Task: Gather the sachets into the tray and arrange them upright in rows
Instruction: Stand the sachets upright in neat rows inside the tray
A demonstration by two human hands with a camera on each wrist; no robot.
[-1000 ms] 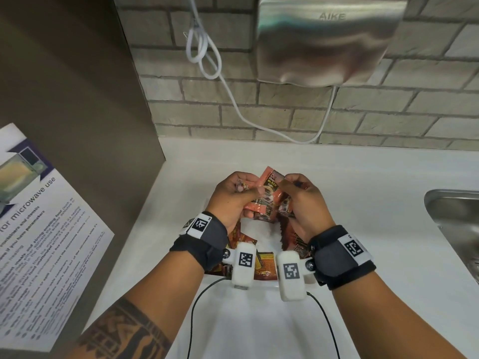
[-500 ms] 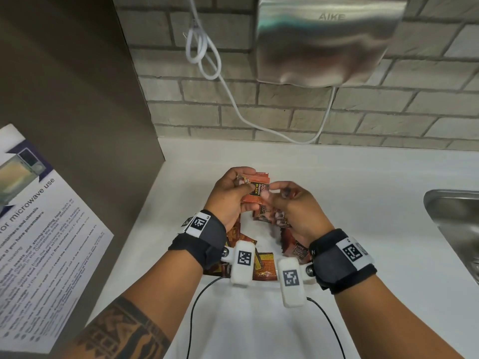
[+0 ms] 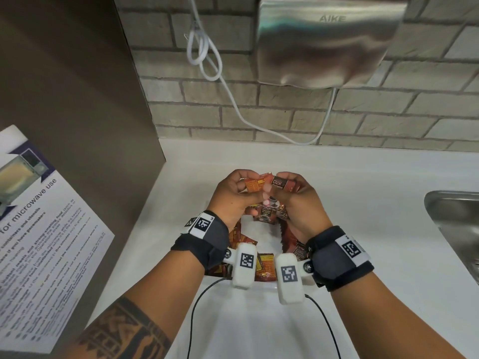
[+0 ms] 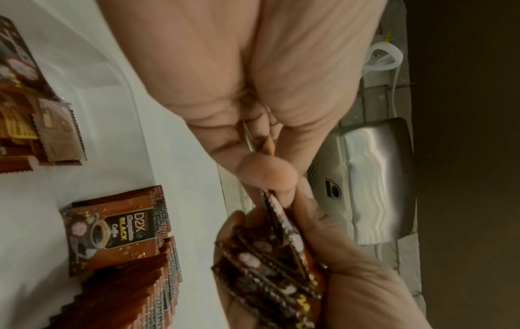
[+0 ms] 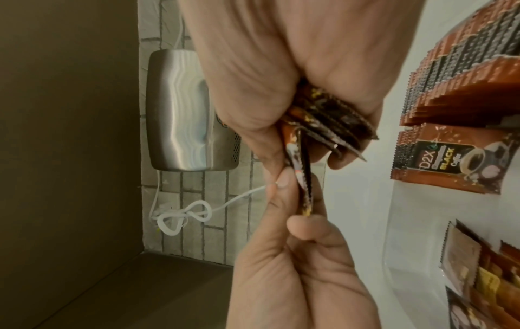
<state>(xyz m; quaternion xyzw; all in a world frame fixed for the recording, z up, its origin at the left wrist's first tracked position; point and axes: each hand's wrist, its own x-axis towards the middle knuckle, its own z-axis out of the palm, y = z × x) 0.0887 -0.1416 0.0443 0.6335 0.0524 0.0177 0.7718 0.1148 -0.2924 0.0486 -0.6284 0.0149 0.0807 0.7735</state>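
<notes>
Both hands hover over the clear tray [image 3: 267, 242] on the white counter. My right hand [image 3: 289, 189] grips a fanned bundle of brown coffee sachets [image 3: 281, 183], seen edge-on in the right wrist view as the bundle [image 5: 329, 124]. Touching that bundle, my left hand [image 3: 242, 187] pinches a single sachet [image 3: 255, 184] between thumb and fingers; the same sachet [image 5: 302, 175] shows edge-on. Inside the tray a row of upright sachets [image 4: 118, 233] stands under the hands, and a loose sachet pile [image 4: 33, 124] lies at the near end. My wrists hide much of the tray.
A steel hand dryer [image 3: 326, 40] hangs on the brick wall ahead, with a looped white cord [image 3: 204, 55] beside it. A steel sink [image 3: 456, 224] lies at the right. A brown panel [image 3: 77, 99] and a microwave-use sheet [image 3: 39, 229] stand at the left.
The held sachets have turned from pointing up to lying level. My left hand has shifted its hold to a single sachet at the bundle's left. Both hands moved slightly away from me.
</notes>
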